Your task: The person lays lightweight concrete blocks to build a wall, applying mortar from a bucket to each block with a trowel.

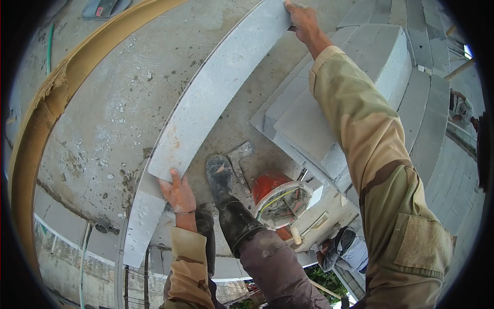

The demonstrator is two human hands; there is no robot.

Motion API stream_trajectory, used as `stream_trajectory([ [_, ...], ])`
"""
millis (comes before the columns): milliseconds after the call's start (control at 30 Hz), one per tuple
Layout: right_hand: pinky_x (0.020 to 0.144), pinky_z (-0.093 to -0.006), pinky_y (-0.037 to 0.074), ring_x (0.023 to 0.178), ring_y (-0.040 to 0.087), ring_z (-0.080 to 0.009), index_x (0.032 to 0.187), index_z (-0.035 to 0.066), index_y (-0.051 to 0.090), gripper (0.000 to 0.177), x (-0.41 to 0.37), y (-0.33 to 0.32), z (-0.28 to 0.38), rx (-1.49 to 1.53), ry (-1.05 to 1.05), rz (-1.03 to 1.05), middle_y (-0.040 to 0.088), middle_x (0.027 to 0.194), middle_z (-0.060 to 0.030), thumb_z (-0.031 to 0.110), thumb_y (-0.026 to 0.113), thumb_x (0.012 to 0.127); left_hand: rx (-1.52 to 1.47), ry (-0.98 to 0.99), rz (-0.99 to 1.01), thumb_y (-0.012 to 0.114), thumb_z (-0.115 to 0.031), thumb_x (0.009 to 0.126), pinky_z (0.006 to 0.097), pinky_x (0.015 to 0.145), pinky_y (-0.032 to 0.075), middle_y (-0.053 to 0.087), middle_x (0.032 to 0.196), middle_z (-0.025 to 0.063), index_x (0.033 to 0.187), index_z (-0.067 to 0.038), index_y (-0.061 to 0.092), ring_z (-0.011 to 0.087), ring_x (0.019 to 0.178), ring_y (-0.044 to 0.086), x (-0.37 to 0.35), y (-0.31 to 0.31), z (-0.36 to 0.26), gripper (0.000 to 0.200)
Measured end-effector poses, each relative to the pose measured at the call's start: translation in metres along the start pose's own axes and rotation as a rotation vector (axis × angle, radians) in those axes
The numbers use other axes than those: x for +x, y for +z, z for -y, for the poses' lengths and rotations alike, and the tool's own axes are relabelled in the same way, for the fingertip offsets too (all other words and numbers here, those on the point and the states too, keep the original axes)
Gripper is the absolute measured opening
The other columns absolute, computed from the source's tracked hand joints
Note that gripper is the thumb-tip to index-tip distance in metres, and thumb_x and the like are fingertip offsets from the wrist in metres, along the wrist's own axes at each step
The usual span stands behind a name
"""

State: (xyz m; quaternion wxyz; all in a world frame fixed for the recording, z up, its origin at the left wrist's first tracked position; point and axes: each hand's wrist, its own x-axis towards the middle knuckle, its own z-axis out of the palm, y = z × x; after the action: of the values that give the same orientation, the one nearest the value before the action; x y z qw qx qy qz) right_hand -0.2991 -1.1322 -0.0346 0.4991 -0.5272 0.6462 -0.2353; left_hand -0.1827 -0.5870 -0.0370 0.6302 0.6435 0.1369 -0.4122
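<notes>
A long, flat, pale grey concrete block stretches diagonally before me, looking curved through the wide lens. My right hand grips its far upper end, with the fingers partly hidden behind the edge. At the near lower end, my left hand holds the corner, thumb and fingertips over the edge. Directly below that end is another grey block, and the two ends meet or nearly meet. My boot stands on the floor to the right of the held block, near a dirty flat tool.
A red bucket with grey mortar stands right of my leg. Stacked grey blocks lie under my right arm. A yellow-brown curved beam runs along the left. Another person is at lower right. Rubble dots the concrete floor.
</notes>
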Motion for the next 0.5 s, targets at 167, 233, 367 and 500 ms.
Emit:
stream_trajectory([
  [167, 0.085, -0.0447, 0.063, 0.101, 0.072, -0.0308, 0.127, -0.012, 0.066, 0.045, -0.005, 0.002, 0.003, -0.04, -0.012, -0.034, 0.07, 0.121, -0.0211, 0.023, 0.072, 0.099, -0.01, 0.008, 0.054, 0.07, -0.031, 0.102, 0.0639, 0.119, 0.025, 0.033, 0.163, 0.0161, 0.163, -0.009, 0.019, 0.0356, 0.149, 0.033, 0.0, -0.001, 0.0, 0.083],
  [233, 0.085, -0.044, 0.063, 0.099, 0.072, -0.0302, 0.126, -0.011, 0.067, 0.043, -0.006, 0.004, 0.004, -0.066, -0.029, -0.048, 0.07, 0.12, -0.0199, 0.023, 0.072, 0.099, 0.003, -0.008, -0.018, 0.07, -0.031, 0.102, 0.063, 0.12, 0.025, 0.035, 0.162, 0.0164, 0.163, -0.008, 0.02, 0.0352, 0.149, 0.033, -0.003, 0.004, -0.002, 0.082],
  [367, 0.092, -0.0454, 0.06, 0.105, 0.07, -0.0296, 0.127, -0.008, 0.068, 0.048, 0.0, -0.001, 0.002, -0.176, -0.056, -0.044, 0.07, 0.121, -0.0185, 0.03, 0.071, 0.098, -0.001, 0.012, -0.035, 0.07, -0.029, 0.102, 0.0607, 0.12, 0.027, 0.036, 0.161, 0.0161, 0.162, -0.008, 0.021, 0.0349, 0.149, 0.034, -0.001, 0.006, 0.003, 0.08],
  [500, 0.07, -0.0443, 0.056, 0.084, 0.067, -0.0239, 0.12, 0.0, 0.07, 0.039, 0.003, 0.0, -0.004, -0.29, -0.06, -0.048, 0.072, 0.098, -0.0103, 0.033, 0.06, 0.102, -0.051, 0.011, 0.018, 0.068, -0.027, 0.103, 0.0571, 0.12, 0.032, 0.035, 0.162, 0.0143, 0.163, -0.011, 0.018, 0.0336, 0.146, 0.039, -0.001, 0.001, 0.006, 0.08],
])
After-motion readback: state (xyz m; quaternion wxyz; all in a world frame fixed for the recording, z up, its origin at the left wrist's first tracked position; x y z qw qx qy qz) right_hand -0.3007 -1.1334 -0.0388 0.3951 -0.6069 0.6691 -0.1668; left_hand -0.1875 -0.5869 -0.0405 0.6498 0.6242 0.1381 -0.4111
